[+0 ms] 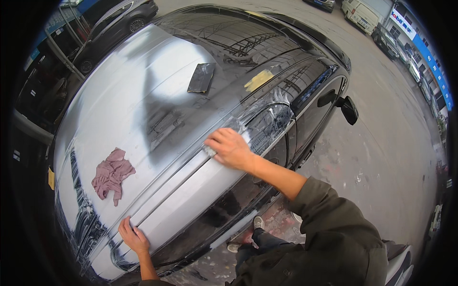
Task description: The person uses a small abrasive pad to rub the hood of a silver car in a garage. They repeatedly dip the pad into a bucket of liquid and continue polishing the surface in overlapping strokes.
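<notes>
Now, right grip (230, 148): curled over a pale pad (209, 150).
Car roof (124, 133), left of that: left grip (135, 239) released, fingertips resting.
Pad: best held flat, stroked evenly.

An auto-body yard, shown by a car roof (143, 128) patched pale and yellow, parked vehicles (361, 15) and pale-spotted ground (377, 157)

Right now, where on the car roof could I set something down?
The pale roof beyond the mauve cloth, left of the dark rectangular pad, looks free. Crowded: the near edge, under the left hand and right hand.
</notes>
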Action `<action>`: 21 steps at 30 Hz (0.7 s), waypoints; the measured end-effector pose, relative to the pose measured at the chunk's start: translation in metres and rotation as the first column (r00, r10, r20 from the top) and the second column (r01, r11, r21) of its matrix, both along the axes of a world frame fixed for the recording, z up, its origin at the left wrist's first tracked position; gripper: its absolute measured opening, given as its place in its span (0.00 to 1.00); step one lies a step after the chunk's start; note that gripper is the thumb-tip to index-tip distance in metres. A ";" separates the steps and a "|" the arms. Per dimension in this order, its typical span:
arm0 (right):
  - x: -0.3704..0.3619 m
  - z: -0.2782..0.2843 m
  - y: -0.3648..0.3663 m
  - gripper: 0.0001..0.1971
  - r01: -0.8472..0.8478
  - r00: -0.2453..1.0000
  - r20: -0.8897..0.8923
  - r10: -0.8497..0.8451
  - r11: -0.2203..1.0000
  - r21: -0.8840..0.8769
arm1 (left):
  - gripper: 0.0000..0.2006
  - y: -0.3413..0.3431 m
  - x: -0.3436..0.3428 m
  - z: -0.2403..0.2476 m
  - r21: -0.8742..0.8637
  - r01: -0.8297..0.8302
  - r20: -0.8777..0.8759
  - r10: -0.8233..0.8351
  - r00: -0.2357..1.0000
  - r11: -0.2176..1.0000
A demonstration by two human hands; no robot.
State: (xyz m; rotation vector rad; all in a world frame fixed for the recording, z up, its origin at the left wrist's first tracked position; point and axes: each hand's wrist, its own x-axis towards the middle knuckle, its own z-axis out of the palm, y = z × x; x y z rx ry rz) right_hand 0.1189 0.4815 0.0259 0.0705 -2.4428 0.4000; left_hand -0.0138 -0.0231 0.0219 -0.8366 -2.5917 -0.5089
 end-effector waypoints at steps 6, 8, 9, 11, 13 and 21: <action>0.042 0.007 0.072 0.25 0.352 0.929 0.119 -0.351 0.936 0.013 | 0.25 0.004 0.001 -0.005 0.013 0.017 -0.016 -0.016 1.000 1.000; 0.037 -0.008 0.041 0.28 0.443 0.884 0.132 -0.450 0.893 0.076 | 0.25 0.004 0.002 -0.008 0.010 0.018 -0.018 -0.018 1.000 1.000; 0.030 -0.017 0.017 0.29 0.407 0.890 0.190 -0.415 0.910 0.082 | 0.25 0.004 0.001 -0.007 0.006 0.017 -0.027 -0.016 0.999 1.000; 0.022 -0.011 -0.043 0.29 0.285 0.946 0.162 -0.282 0.959 0.010 | 0.25 0.004 -0.002 -0.007 0.004 0.026 -0.029 -0.025 0.999 1.000; 0.015 -0.015 -0.076 0.29 0.218 0.968 0.131 -0.216 0.976 0.000 | 0.25 0.003 -0.001 -0.007 0.010 0.031 -0.018 -0.031 0.999 0.999; 0.087 -0.010 0.108 0.25 0.341 0.898 0.282 -0.339 0.939 0.044 | 0.25 -0.002 0.000 -0.007 0.014 0.000 -0.045 0.001 0.999 1.000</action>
